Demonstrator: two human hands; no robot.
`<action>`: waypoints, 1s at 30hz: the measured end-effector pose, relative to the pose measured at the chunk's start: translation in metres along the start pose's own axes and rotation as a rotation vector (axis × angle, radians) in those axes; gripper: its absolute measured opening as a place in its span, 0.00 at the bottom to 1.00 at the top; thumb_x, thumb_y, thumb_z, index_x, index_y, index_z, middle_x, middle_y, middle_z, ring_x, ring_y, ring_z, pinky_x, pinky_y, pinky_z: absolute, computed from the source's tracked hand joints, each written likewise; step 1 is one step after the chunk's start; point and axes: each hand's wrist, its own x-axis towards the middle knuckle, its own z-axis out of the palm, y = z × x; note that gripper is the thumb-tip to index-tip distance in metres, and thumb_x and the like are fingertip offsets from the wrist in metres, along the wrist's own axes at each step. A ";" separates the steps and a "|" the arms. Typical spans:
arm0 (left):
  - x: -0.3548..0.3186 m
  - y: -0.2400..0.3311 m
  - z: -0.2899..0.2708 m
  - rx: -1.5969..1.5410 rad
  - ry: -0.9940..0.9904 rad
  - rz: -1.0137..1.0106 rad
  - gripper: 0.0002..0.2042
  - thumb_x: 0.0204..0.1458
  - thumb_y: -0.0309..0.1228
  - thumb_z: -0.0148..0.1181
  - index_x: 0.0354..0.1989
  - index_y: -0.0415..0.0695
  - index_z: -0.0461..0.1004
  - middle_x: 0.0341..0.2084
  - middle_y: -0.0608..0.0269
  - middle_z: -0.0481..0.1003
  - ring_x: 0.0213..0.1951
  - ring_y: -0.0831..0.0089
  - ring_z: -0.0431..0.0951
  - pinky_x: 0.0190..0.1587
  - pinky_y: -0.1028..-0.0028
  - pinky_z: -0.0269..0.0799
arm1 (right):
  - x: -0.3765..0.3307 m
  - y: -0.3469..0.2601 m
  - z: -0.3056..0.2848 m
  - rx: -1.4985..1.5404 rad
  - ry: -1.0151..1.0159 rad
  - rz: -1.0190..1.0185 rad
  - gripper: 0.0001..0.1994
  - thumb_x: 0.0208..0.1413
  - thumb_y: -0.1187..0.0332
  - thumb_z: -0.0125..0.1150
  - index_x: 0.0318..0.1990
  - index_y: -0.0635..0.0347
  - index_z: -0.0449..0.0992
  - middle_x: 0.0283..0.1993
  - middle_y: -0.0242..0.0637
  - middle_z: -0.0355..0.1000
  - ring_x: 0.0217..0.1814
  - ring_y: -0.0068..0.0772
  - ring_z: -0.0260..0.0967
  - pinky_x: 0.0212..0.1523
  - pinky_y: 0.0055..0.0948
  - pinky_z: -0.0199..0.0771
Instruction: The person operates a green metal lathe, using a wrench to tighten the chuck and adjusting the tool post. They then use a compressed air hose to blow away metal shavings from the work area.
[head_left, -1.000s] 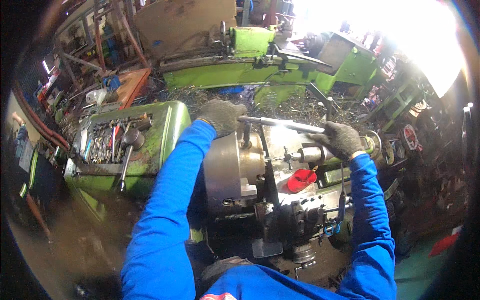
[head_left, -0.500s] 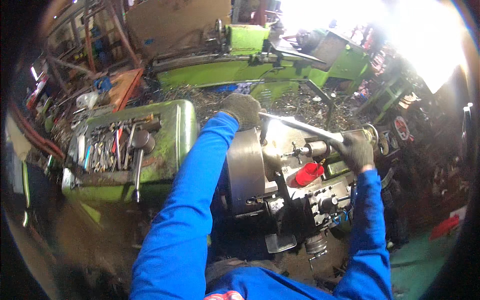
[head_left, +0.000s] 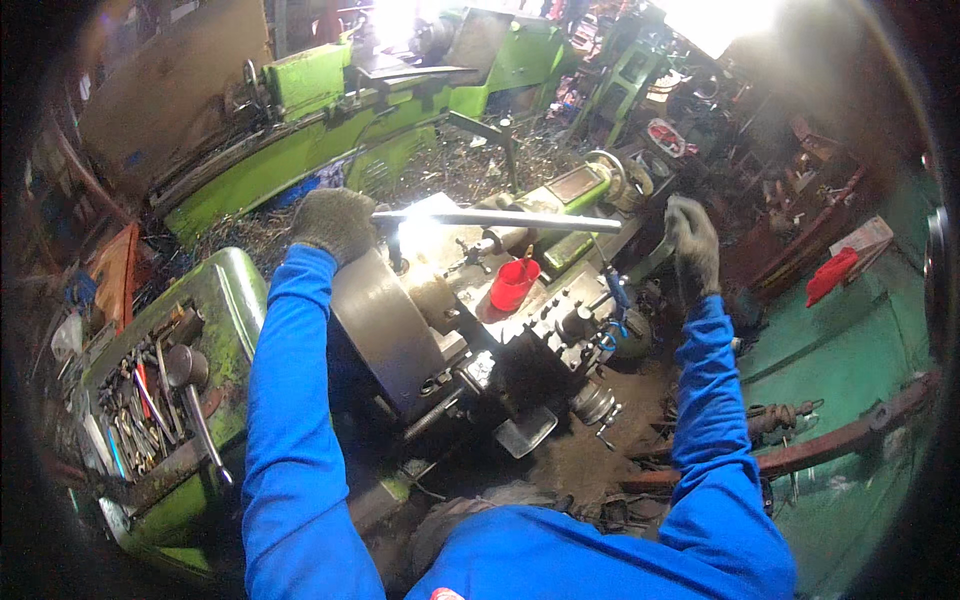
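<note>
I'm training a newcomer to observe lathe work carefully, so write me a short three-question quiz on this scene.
1. The left hand in a gray knit glove is at which end of the long, silver metal bar, as pictured? A) left B) right
2. True or false: the right hand in a gray knit glove is wrapped around that bar.
3. What lies beside the round-headed metal hammer-shaped tool on the green machine top?

Key: 1. A. 2. False; the right hand is off the bar. 3. Loose hand tools.
</note>
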 end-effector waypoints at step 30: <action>-0.012 0.040 0.011 0.154 0.244 -0.392 0.12 0.60 0.42 0.56 0.34 0.51 0.82 0.33 0.53 0.79 0.41 0.47 0.80 0.44 0.49 0.72 | 0.021 0.237 0.062 0.131 0.322 0.362 0.29 0.62 0.49 0.67 0.60 0.65 0.73 0.52 0.48 0.78 0.56 0.50 0.73 0.60 0.44 0.70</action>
